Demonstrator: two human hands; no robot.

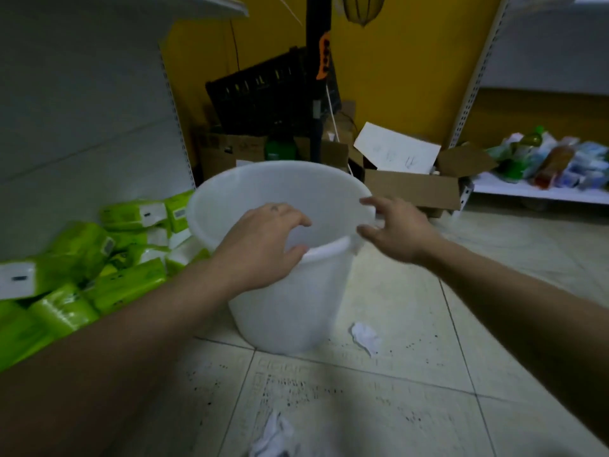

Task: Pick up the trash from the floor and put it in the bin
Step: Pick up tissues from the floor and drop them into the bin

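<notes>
Gripping the bin (283, 301) rim, left hand (260, 245); right hand (392, 229) spread, empty. Risk: tipping it; paper wads (364, 338) remain near.

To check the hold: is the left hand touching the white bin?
Touching. The head view shows the left hand curled over the white bin's near rim, thumb against it.

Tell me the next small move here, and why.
Probably let go of the bin and bring the right hand down to the crumpled paper beside its base. Both hands are at the rim, the left hand gripping it, neither holding trash, and the bin looks empty. A second wad lies nearer on the tiles.
</notes>
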